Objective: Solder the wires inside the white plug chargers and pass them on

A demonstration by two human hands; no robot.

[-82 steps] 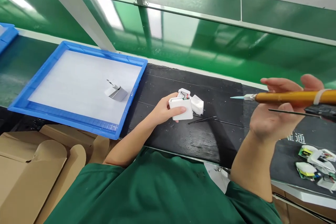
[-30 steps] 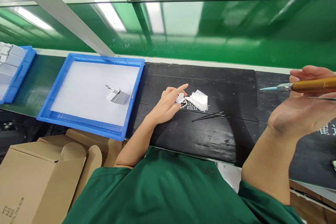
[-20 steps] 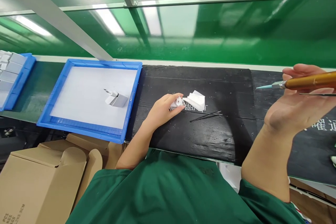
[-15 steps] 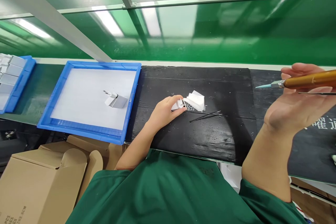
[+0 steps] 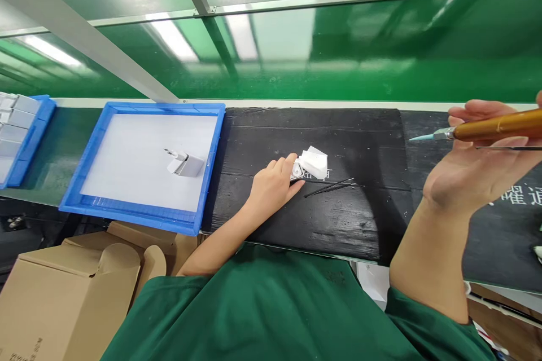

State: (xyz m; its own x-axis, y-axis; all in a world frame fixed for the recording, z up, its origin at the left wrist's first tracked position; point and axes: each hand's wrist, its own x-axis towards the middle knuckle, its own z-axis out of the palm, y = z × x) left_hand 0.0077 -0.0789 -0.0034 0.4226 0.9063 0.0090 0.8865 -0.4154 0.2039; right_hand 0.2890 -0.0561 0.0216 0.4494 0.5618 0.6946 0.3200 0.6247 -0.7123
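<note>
On the black mat, my left hand (image 5: 273,185) is closed around a white plastic charger part (image 5: 297,170), mostly hidden by the fingers. A folded white wipe (image 5: 314,162) lies right against it. Just below the wipe rest thin black tweezers (image 5: 328,188). At the right, raised above the mat, my right hand (image 5: 470,172) grips an amber-handled tool (image 5: 495,126) with a pale blue pointed tip aimed left. Beneath that handle, a thin dark rod (image 5: 508,148) also crosses the palm; its kind does not show.
Left of the mat stands a blue tray (image 5: 158,220) with a white liner, holding a white charger (image 5: 187,163) with its prongs up. A second blue tray (image 5: 25,158) with stacked white pieces is farther left. Cardboard boxes (image 5: 71,282) sit below the bench edge.
My left hand has shifted slightly right with the white charger part, which is turned and now touches the wipe. My right hand holds its tools in nearly the same place.
</note>
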